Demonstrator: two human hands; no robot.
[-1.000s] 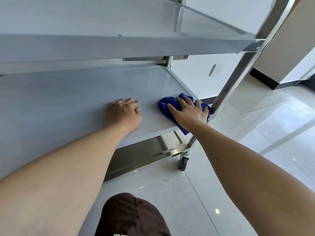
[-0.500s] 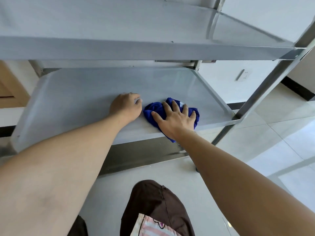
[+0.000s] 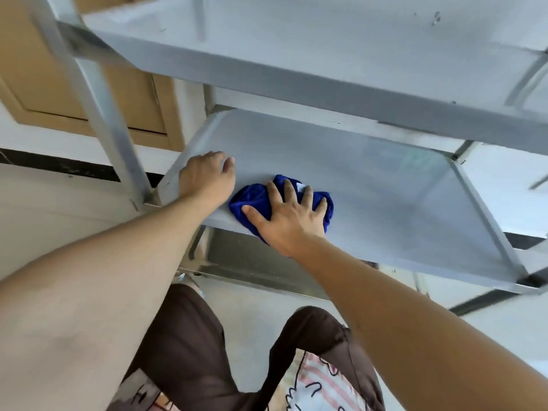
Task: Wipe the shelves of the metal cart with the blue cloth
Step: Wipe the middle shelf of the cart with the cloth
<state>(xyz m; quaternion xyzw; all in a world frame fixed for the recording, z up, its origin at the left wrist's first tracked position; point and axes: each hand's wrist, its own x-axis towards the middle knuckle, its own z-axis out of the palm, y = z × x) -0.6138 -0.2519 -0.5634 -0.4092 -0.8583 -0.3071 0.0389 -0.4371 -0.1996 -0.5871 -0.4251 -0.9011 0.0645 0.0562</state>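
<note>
The blue cloth lies bunched near the front edge of the metal cart's middle shelf, towards its left end. My right hand presses down on the cloth with spread, straight fingers and covers most of it. My left hand rests on the same shelf just left of the cloth, close to the left rim, fingers loosely bent and holding nothing. The top shelf hangs over both hands. Part of the bottom shelf shows below the front edge.
The cart's left front post stands just left of my left hand. Behind it is a wooden door above a dark skirting. My knees in brown trousers are over the pale tiled floor in front of the cart.
My right hand has slid the cloth leftwards along the middle shelf from its right end. My left hand has shifted left too, up to the left rim, and the view has swung left.
</note>
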